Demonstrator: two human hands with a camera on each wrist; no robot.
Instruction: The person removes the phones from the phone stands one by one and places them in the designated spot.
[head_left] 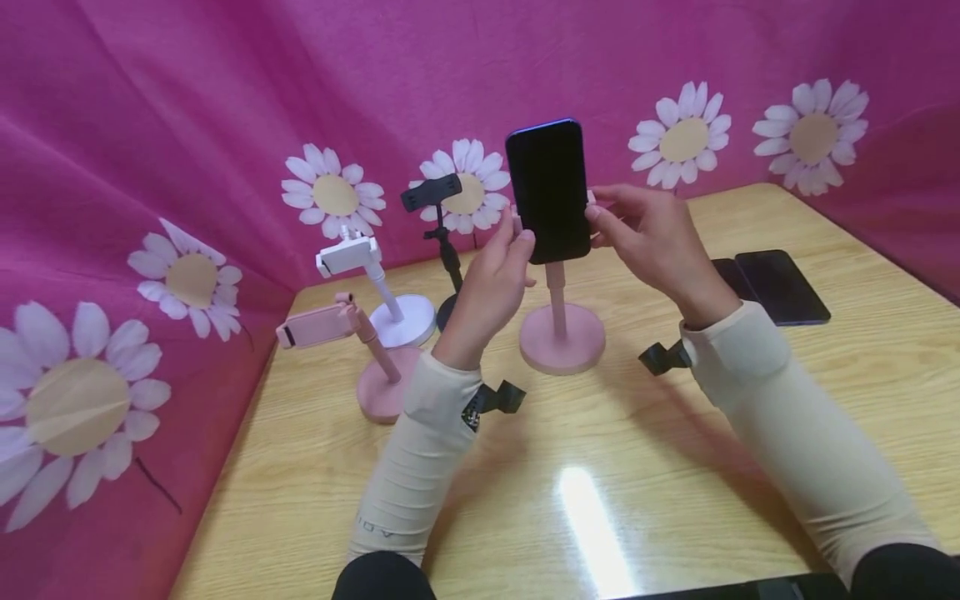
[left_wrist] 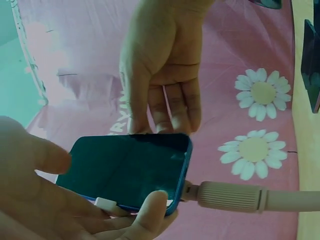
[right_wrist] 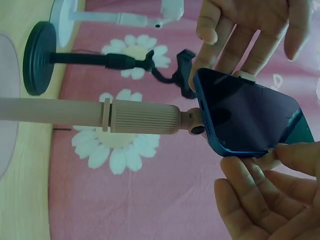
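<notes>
A dark phone (head_left: 549,192) with a blue rim stands upright in the clamp of a pink phone stand (head_left: 562,337). My left hand (head_left: 491,275) is at its left edge; straight fingers reach behind the phone near the clamp's pale jaw (left_wrist: 106,204), which no thumb covers. On the opposite side my right hand (head_left: 660,242) pinches the clamp's other jaw between thumb and forefinger, against the phone's edge. Its remaining fingers are loosely bent below, as the right wrist view shows. The ribbed neck (right_wrist: 145,116) runs from the base to the clamp; the back of the phone is hidden.
To the left stand another pink phone stand (head_left: 384,383), a white one (head_left: 405,321) and a black one (head_left: 450,258). Dark phones (head_left: 783,287) lie at the right, partly behind my right wrist. A magenta cloth (head_left: 570,58) with daisies hangs behind the wooden table (head_left: 525,492).
</notes>
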